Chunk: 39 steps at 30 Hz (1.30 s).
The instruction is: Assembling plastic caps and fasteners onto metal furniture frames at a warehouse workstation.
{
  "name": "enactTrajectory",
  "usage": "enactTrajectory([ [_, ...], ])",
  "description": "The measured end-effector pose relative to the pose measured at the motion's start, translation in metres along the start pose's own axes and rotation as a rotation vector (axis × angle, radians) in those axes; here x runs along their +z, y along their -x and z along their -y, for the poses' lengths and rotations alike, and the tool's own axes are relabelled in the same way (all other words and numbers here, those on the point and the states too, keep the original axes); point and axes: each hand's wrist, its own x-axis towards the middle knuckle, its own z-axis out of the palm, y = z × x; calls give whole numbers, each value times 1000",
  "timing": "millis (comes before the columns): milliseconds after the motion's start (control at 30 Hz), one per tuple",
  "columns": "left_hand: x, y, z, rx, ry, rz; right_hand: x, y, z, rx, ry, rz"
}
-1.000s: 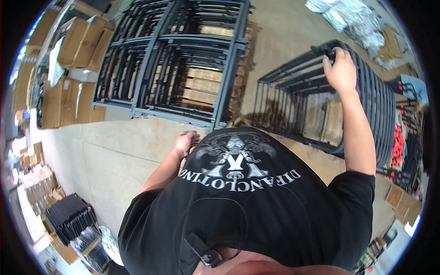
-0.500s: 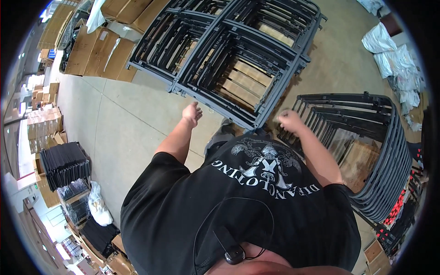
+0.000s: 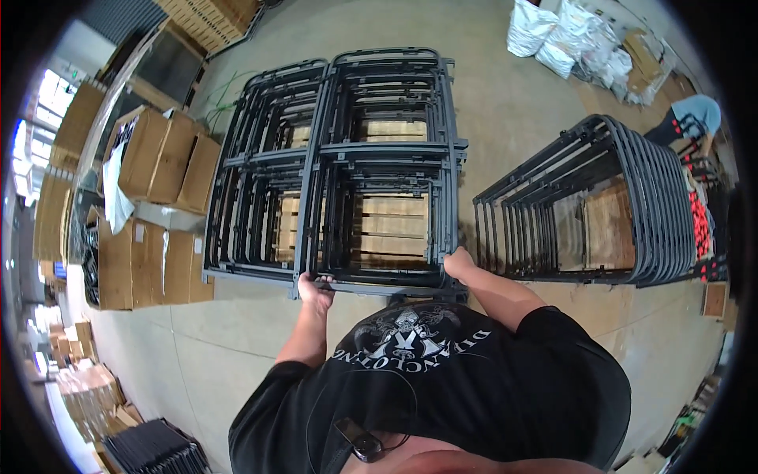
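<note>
In front of me lies a stack of dark grey metal frames [image 3: 311,189], divided by crossing bars into rectangular openings. Wooden slats of a pallet [image 3: 391,227] show through them. My left hand [image 3: 316,291] is closed around the near rail of the top frame, close to where the middle bar meets it. At the frame's near right corner, my right hand [image 3: 458,264] grips the side bar, its fingertips partly hidden by the metal. Both arms reach forward, and the stack stands just beyond my body.
To the right, a second stack of rounded dark frames [image 3: 659,205] stands around a wooden board [image 3: 609,225]. Cardboard boxes [image 3: 154,265] flank the left side. White sacks [image 3: 557,39] lie at the far right. Another person in a light blue top [image 3: 696,113] bends at the right edge.
Both hands have come forward from free air onto the frame, left on the near rail, right on the corner. My view has turned, so the stack now sits squarely before me.
</note>
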Motion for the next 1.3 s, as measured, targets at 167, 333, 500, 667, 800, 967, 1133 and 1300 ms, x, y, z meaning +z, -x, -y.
enactTrajectory([
  [167, 50, 128, 8, 109, 125, 74, -21, -15, -20, 125, -526, -52],
  [333, 93, 222, 41, 346, 113, 491, -57, -20, -36, 151, -848, 244],
  [500, 163, 322, 106, 603, -266, 1055, -77, -31, -50, 215, -951, 436],
  [667, 221, 403, 166, 754, -544, 1271, -73, -12, -53, 139, -1130, 476],
  [800, 211, 456, 190, 752, -692, 1386, -83, 20, -56, 71, -1262, 450],
  [967, 145, 472, 140, 839, -345, 1416, -142, 80, -42, -193, -1444, 212],
  [1133, 66, 467, 22, 1052, 130, 1033, -222, 189, -23, -710, -801, 230],
  [1300, -2, 377, -106, 830, 202, 784, -441, 324, -50, -1080, -1129, -354],
])
